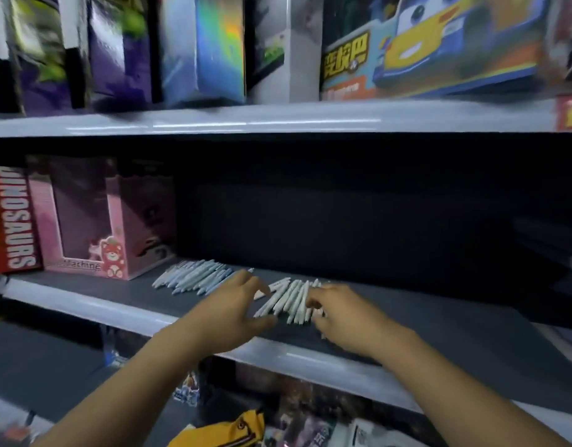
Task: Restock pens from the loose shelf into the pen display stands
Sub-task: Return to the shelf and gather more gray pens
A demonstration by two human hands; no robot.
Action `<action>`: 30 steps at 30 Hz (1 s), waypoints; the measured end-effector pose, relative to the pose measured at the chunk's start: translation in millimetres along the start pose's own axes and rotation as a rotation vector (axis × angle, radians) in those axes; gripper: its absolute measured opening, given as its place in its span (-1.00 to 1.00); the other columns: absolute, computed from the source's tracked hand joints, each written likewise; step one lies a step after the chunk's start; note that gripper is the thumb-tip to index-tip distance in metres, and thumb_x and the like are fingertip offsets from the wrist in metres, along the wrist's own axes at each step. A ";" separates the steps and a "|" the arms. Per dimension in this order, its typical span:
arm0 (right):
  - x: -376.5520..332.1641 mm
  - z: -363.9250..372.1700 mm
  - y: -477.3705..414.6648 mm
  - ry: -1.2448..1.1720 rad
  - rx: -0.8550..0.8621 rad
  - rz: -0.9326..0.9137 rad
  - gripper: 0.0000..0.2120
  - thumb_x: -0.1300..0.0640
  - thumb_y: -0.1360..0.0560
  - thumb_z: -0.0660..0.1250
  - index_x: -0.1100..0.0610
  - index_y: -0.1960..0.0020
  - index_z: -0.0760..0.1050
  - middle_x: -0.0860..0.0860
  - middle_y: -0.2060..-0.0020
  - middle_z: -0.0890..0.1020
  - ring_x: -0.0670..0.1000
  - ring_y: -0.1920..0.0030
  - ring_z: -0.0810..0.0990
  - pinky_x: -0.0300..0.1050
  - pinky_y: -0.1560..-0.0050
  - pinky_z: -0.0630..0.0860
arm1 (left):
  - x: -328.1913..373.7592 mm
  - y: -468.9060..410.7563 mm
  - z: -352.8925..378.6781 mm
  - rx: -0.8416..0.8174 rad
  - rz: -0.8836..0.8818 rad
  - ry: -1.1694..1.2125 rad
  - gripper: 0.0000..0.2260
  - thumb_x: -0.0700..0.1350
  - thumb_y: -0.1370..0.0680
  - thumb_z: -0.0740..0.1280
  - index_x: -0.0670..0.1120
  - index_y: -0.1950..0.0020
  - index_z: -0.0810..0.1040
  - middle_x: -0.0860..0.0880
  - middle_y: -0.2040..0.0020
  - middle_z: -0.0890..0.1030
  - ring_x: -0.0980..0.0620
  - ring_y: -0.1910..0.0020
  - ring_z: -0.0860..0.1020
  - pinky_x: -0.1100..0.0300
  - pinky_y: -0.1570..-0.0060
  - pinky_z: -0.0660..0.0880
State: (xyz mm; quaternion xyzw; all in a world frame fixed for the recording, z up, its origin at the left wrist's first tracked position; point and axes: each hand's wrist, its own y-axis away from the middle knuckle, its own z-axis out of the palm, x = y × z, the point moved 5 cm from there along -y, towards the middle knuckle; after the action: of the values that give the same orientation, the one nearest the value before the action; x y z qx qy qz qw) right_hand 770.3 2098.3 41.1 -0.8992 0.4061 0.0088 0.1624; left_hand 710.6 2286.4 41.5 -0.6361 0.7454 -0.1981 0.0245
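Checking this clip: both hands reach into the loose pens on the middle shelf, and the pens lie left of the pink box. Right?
Not quite. The head view shows the pens right of the pink box, not left. The rest holds: the left hand and the right hand both reach into them on the middle shelf.

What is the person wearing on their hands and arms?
Nothing that I can see. The left hand and right hand have no gloves, and both forearms are bare, with no sleeves in view. No watch, bracelet or ring shows, though the picture is blurry.
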 end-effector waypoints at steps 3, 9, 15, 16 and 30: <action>18.2 10.2 -54.0 0.013 -0.037 0.007 -0.72 0.27 -0.56 0.19 0.01 -0.15 0.55 0.01 -0.10 0.55 0.07 -0.05 0.58 0.03 -0.06 0.58 | -17.5 -44.0 18.7 -0.057 -0.034 -0.026 -0.40 0.39 -0.51 0.30 0.02 -0.39 0.39 0.06 -0.27 0.45 0.00 -0.22 0.50 0.08 -0.17 0.44; 55.5 24.2 -129.3 -0.018 -0.066 0.083 -0.68 0.31 -0.55 0.20 -0.11 0.10 0.54 -0.10 -0.01 0.52 -0.05 0.06 0.56 -0.08 0.05 0.60 | -31.1 -102.5 57.2 -0.204 -0.164 -0.203 -0.18 0.55 -0.44 0.12 -0.02 -0.47 0.30 -0.10 -0.42 0.44 -0.14 -0.37 0.43 -0.04 -0.31 0.38; 78.7 48.3 -136.5 -0.073 0.023 0.114 -0.75 0.24 -0.56 0.16 0.01 0.01 0.58 -0.08 0.01 0.53 -0.02 0.06 0.56 0.03 0.03 0.59 | -31.0 -143.5 71.9 -0.592 -0.272 -0.209 -0.05 0.52 -0.46 0.17 0.04 -0.67 -0.04 -0.16 -0.63 0.12 -0.22 -0.60 0.09 -0.04 -0.48 0.23; 80.4 51.7 -135.9 -0.073 0.028 0.119 -0.75 0.24 -0.57 0.15 0.02 -0.01 0.58 -0.08 0.00 0.52 -0.01 0.06 0.55 0.01 0.03 0.58 | -28.1 -148.5 70.5 -0.631 -0.270 -0.220 -0.03 0.52 -0.45 0.19 0.05 -0.67 -0.06 -0.15 -0.64 0.09 -0.19 -0.60 0.12 -0.02 -0.48 0.24; 96.0 70.6 -144.0 -0.250 0.070 0.199 -0.74 0.22 -0.55 0.17 -0.05 0.06 0.60 -0.15 0.02 0.57 -0.10 0.19 0.57 -0.02 0.16 0.61 | -49.2 -177.1 77.8 -0.662 -0.214 -0.046 -0.04 0.45 -0.36 0.41 0.21 -0.62 0.03 -0.07 -0.56 0.20 -0.06 -0.45 0.40 0.18 -0.28 0.45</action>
State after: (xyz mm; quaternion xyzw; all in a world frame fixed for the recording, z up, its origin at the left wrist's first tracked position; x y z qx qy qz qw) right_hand 948.4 2138.5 1.1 -0.8404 0.4696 0.1225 0.2414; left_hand 908.6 2293.1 17.0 -0.6885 0.6974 0.0675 -0.1872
